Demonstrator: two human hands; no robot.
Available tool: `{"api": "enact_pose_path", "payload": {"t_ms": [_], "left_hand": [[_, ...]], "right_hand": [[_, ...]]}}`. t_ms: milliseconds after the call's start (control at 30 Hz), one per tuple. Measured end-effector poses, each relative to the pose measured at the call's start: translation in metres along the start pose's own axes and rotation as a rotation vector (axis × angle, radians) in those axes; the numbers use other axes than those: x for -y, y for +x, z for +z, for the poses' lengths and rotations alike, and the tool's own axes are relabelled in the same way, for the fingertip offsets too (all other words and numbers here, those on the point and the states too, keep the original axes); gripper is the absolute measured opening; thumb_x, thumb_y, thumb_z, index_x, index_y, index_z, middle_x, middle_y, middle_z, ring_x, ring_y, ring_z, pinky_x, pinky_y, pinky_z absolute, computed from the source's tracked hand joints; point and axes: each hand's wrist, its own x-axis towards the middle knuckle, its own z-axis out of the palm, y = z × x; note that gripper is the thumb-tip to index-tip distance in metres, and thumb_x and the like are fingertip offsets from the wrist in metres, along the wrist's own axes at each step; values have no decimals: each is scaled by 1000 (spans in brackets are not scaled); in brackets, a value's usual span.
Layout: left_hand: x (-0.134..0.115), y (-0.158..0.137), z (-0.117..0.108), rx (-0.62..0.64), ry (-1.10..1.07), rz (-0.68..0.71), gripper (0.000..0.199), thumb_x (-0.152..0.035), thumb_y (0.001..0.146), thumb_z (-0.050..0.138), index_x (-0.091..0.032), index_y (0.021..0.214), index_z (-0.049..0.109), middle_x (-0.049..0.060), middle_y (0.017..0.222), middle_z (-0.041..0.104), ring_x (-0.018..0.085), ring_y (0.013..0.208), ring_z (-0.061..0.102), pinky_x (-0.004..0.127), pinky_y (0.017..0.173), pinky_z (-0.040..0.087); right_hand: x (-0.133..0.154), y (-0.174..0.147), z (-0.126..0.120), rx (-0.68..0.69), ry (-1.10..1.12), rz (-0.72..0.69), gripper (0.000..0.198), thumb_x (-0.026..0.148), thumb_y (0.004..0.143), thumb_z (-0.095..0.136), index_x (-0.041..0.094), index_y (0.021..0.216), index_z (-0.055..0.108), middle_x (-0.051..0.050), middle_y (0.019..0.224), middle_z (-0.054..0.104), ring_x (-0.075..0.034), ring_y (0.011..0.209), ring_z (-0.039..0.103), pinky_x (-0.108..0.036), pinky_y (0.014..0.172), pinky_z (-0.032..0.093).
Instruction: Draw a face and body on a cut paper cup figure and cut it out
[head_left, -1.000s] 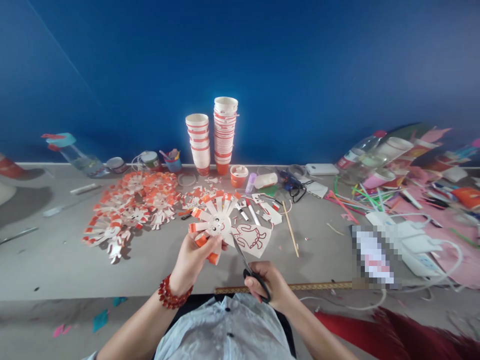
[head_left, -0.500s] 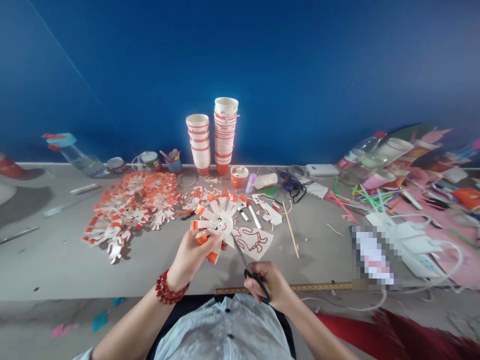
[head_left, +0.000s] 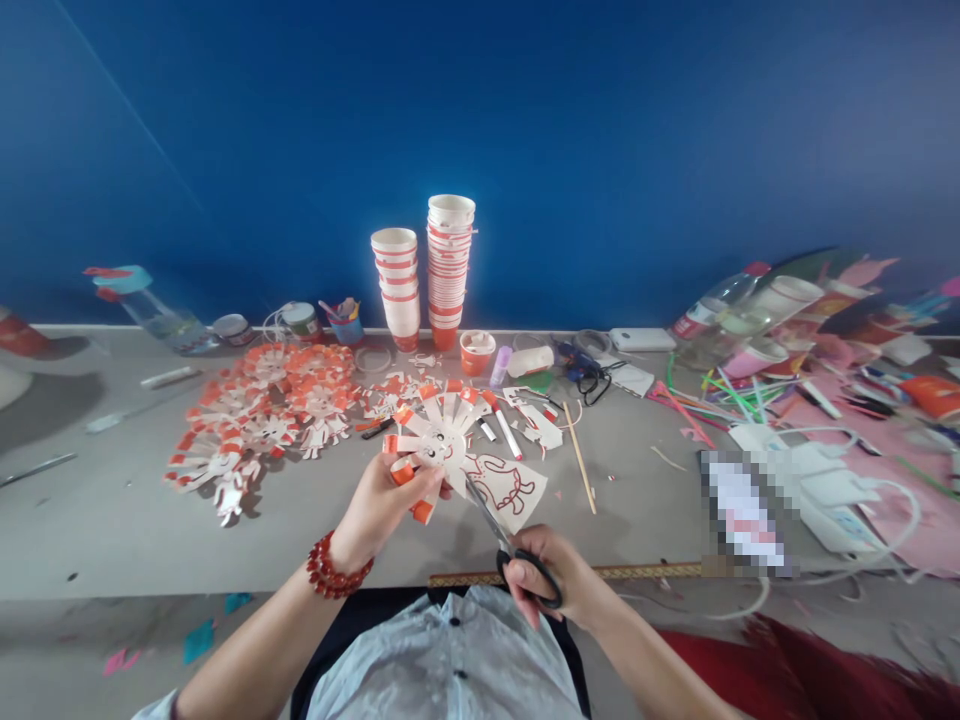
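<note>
My left hand pinches a cut paper cup by its lower left side. The cup is splayed into strips with curled orange ends, and a smiling face is drawn on its round middle. From its right side extends a white paper flap with a dress and legs outlined in dark red. Black-handled scissors are gripped in my right hand. Their blades point up and left to the flap's lower edge, close beside the drawn figure.
Finished-looking paper figures lie heaped at the left. Two stacks of paper cups stand by the blue wall. A marker and a wooden stick lie beyond the flap; a white power strip is at the right.
My right hand and the scissors have moved slightly right and down, with the handles farther from the cup. The left hand keeps its hold, and the cup has barely shifted.
</note>
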Motion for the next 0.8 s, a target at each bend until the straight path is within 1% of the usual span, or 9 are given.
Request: {"api": "enact_pose_path", "payload": {"t_ms": [200, 367, 600, 700, 800], "left_hand": [[2, -1, -1, -1, 8, 10, 25, -36, 81, 73, -14, 69, 71, 5, 65, 70, 15, 61, 63, 22, 53, 48], [5, -2, 0, -17, -28, -11, 21, -34, 81, 73, -15, 73, 70, 5, 67, 71, 16, 63, 65, 22, 54, 49], [3, -3, -2, 3, 26, 11, 24, -35, 82, 72, -15, 69, 71, 5, 66, 70, 16, 61, 62, 23, 55, 47], [1, -3, -2, 4, 19, 18, 22, -35, 81, 72, -16, 71, 71, 5, 67, 70, 16, 63, 62, 22, 56, 47], [-1, -2, -3, 3, 33, 16, 23, -37, 80, 73, -16, 71, 72, 5, 65, 69, 16, 60, 61, 23, 53, 46]], "right_hand": [[2, 1, 7, -67, -4, 13, 65, 78, 78, 59, 19, 54, 47, 3, 38, 48, -4, 31, 29, -20, 34, 19], [-3, 2, 7, -77, -22, -6, 67, 80, 77, 58, 19, 52, 46, 4, 37, 46, -5, 31, 30, -21, 35, 20], [-16, 2, -2, -100, -126, -39, 62, 75, 83, 56, 19, 60, 46, 5, 42, 46, -6, 35, 34, -22, 39, 24], [-17, 2, -4, -109, -187, -45, 62, 75, 85, 54, 19, 60, 45, 5, 42, 44, -6, 36, 34, -21, 39, 23], [-17, 3, -6, -119, -263, -75, 61, 73, 87, 53, 20, 58, 43, 5, 42, 43, -6, 37, 35, -22, 38, 21]]}}
